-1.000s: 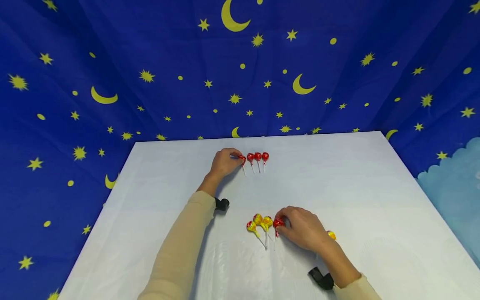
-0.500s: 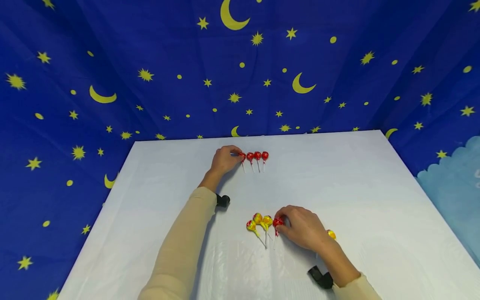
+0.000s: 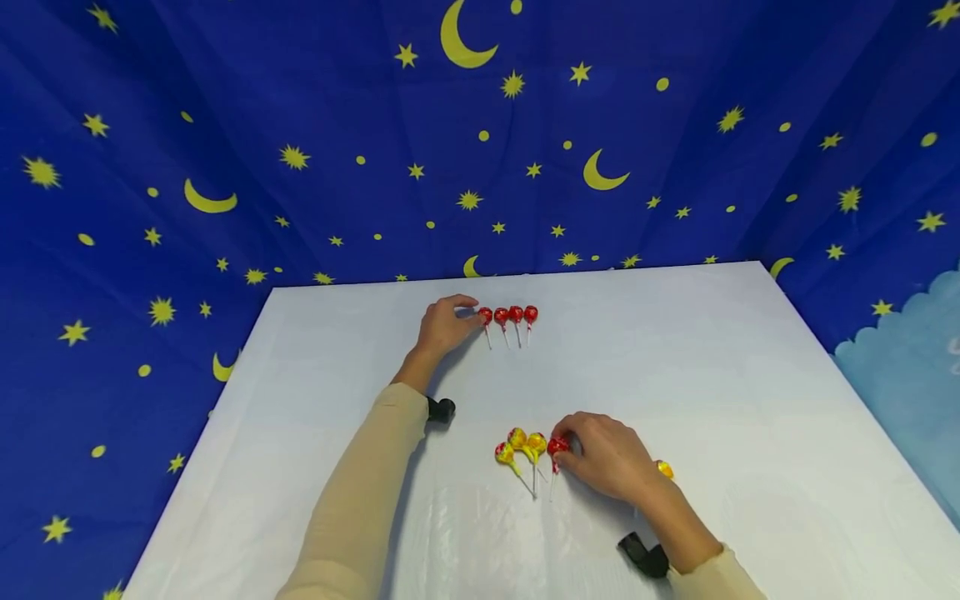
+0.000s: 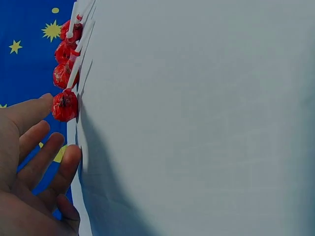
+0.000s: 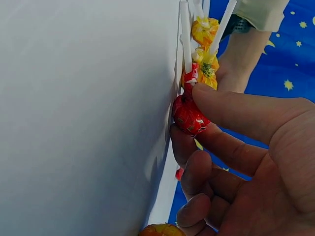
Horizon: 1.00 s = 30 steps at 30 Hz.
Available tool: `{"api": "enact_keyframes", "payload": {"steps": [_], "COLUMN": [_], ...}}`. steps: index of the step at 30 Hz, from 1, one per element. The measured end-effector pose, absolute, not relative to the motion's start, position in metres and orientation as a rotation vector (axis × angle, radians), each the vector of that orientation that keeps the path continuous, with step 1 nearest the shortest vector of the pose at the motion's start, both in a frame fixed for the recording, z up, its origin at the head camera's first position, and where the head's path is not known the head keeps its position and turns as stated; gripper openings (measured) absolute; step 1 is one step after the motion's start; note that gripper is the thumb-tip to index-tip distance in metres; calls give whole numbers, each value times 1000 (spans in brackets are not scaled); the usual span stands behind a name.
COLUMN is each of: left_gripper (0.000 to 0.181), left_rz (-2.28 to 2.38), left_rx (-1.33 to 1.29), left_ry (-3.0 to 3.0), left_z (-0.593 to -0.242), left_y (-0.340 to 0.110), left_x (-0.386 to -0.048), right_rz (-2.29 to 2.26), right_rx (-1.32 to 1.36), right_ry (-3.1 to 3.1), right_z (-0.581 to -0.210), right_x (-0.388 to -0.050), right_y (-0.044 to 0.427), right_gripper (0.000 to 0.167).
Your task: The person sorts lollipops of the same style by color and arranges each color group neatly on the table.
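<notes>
Red-wrapped ball lollipops (image 3: 516, 313), 4 in row on white tabletop (image 3: 675, 358); L hand (image 3: 444, 328) loosely open, thumb touching leftmost. R hand (image 3: 604, 455) pinches red-wrapped spare (image 3: 557, 446) by yellow-wrapped ball lollipops (image 3: 536, 443). Prob. row-laying; next likely needs clean lift.

So we're counting nine lollipops in total: five red, four yellow. The reds split into four red lollipops (image 3: 516, 313) in a row plus one red lollipop (image 3: 557, 446) at the right hand (image 3: 606, 452). For yellow we get three yellow lollipops (image 3: 517, 438) bunched up and one yellow lollipop (image 3: 664, 469) mostly hidden behind the arm. Two hands overall, counting the left hand (image 3: 446, 325), two beige sleeves (image 3: 363, 483), two black wrist gadgets (image 3: 643, 556), one white surface (image 3: 675, 350). Behind that, we make it six yellow crescent moons (image 3: 453, 48), some partly cut off, and one pale blue cloud (image 3: 915, 342).
</notes>
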<state>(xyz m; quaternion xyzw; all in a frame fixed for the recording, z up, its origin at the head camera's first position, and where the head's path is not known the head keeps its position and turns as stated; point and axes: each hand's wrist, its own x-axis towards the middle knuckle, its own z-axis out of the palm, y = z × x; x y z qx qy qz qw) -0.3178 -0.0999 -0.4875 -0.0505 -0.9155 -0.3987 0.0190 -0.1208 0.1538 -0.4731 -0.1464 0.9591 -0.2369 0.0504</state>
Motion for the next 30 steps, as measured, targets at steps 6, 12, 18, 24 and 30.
{"api": "enact_keyframes", "payload": {"steps": [6,12,18,24,30], "left_gripper": [31,31,32,32,25], "left_rz": [-1318,-1354,-1354,-1419,-1440], "left_rx": [-95,-154,-224,-389,-451], "left_ry": [-2801,-2794,-2763,-2734,-2759], "left_z": [-489,-487,-477,-479,-486], "left_y": [-103,-103,-99,-91,-98], "left_x": [-308,-299,-290,-277,-256], "right_rz": [-711,-706,-704,-691,-697], "right_rx": [-455,-437,-435,-375,-416], "right_ry": [2904,2921,2908,2909,2892], "right_z": [-475,-473,-470,-467,-472], "right_x": [-121,-120,-122,-123,-124], "right_y": [152,153,155,160,153], "right_gripper": [17,18,19,19,20]}}
